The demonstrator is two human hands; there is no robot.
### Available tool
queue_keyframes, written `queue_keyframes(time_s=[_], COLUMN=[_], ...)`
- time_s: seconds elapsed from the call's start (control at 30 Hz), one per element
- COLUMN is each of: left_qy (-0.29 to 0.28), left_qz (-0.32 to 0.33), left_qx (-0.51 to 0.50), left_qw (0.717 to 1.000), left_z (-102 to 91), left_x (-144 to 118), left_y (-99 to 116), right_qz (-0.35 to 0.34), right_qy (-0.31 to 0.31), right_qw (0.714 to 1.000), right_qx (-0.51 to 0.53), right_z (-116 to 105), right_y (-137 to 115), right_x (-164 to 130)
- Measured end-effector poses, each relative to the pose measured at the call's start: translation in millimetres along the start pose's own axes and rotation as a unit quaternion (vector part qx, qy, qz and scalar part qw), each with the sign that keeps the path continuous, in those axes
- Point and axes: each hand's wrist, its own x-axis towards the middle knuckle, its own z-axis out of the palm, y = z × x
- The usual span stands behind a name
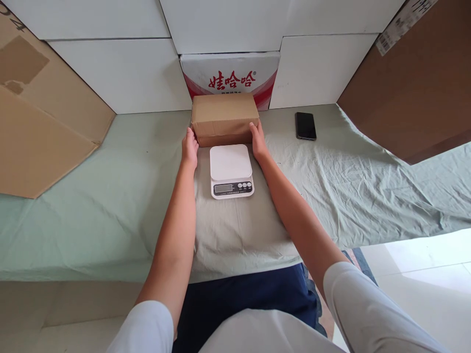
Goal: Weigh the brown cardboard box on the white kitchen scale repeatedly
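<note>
A brown cardboard box [224, 117] sits behind a white kitchen scale [230, 164] on the cloth-covered table. My left hand [190, 146] presses against the box's left end, and my right hand [259, 139] grips its right end with the thumb on the front face. Between them the box is held from both sides; whether its base rests on the cloth is hard to tell. The scale lies flat between my forearms, its platform bare, its display and several buttons facing me. No digits can be read on the display.
A black phone [305, 126] lies to the right of the box. Behind stands a white and red carton [230, 73] among white panels. Large cardboard sheets rise at the left [47, 113] and right [408, 83]. A wrinkled pale green cloth [110, 206] covers the table.
</note>
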Motion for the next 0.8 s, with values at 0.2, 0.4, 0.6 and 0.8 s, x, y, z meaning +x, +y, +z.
queue_keyframes(time_s=[0.2,0.4,0.6,0.8], left_qy=[-0.01,-0.038,-0.049,-0.032], left_qz=[0.045,0.123,0.134,0.149], left_qx=[0.008,0.026,0.067,0.05], left_qw=[0.999,0.991,0.988,0.987], left_z=[4.2,6.6,-8.8,-10.6], left_x=[-10.4,-60.0,-135.8,-158.4], left_y=[24.3,59.8,60.3,48.4], right_qz=[-0.024,-0.07,-0.037,-0.019], right_qy=[-0.007,-0.042,-0.075,-0.065], right_qw=[0.999,0.997,0.996,0.998], right_qx=[0.02,-0.012,0.006,-0.005], right_z=[5.4,-8.4,-24.8,-20.2], right_y=[-17.6,-71.1,-83.5,-78.7], right_x=[2.7,-31.8,-99.0,-127.0])
